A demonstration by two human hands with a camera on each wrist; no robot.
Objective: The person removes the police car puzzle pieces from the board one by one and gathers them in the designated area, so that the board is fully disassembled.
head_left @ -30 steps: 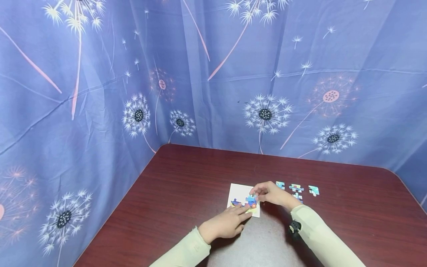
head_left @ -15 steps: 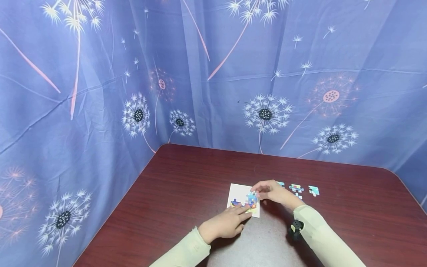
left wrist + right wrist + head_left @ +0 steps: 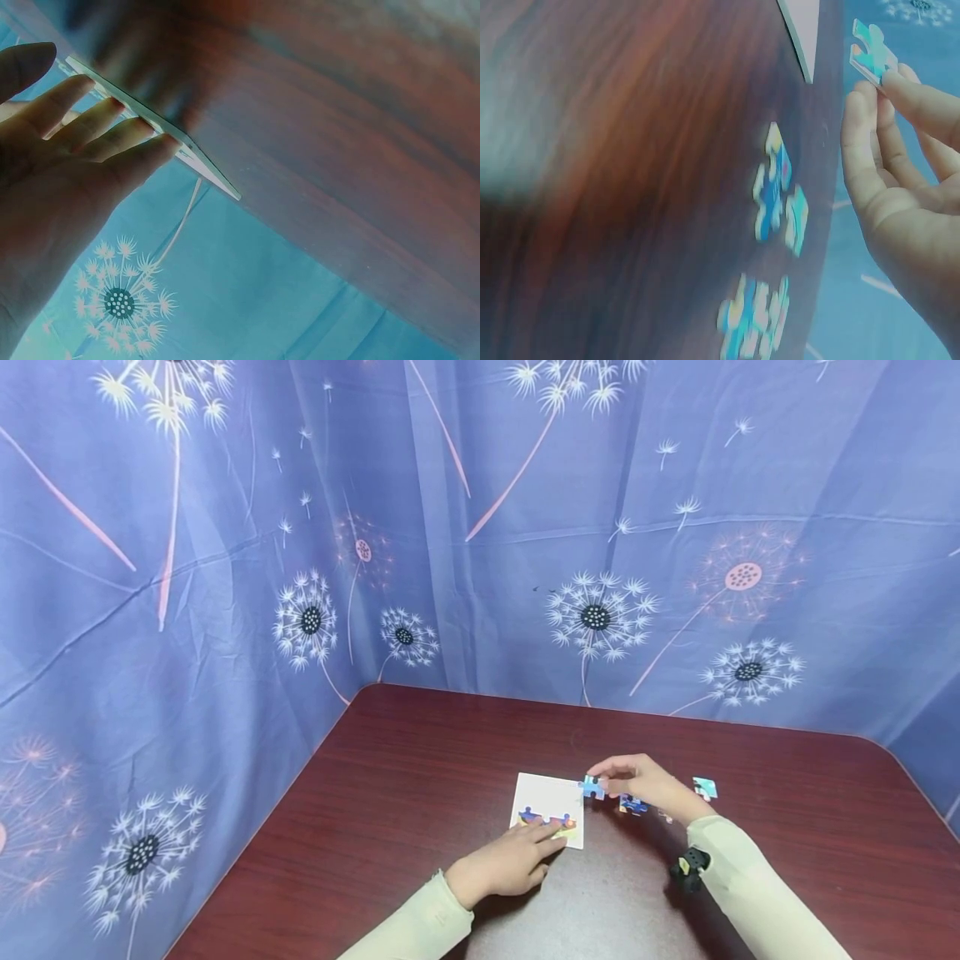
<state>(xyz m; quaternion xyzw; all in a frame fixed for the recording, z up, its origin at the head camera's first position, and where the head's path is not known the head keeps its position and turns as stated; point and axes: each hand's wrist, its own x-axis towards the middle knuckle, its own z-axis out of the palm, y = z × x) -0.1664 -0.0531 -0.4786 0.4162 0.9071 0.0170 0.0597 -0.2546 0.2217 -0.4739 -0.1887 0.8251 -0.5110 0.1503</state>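
Note:
My left hand (image 3: 510, 860) lies flat with straight fingers on the lower part of a white puzzle board (image 3: 547, 789). Blue and yellow jigsaw pieces (image 3: 531, 816) form a row there, partly covered by the fingers. In the left wrist view the fingertips (image 3: 161, 146) rest on the board, seen edge-on. My right hand (image 3: 648, 785) pinches a light blue jigsaw piece (image 3: 592, 787) between thumb and fingers, just off the board's right edge. The right wrist view shows this piece (image 3: 871, 52) held up and tilted above the table.
Loose jigsaw pieces lie right of the board: a dark blue one (image 3: 633, 804) below the right hand, a light blue one (image 3: 705, 787) farther right. The right wrist view has several more pieces (image 3: 750, 319). A blue dandelion-print curtain (image 3: 480, 568) hangs behind the dark red table (image 3: 420, 752).
My right hand has lifted the light blue jigsaw piece off the board and moved it right, past the board's edge. A dark blue piece now shows beneath it. The left hand has stayed put.

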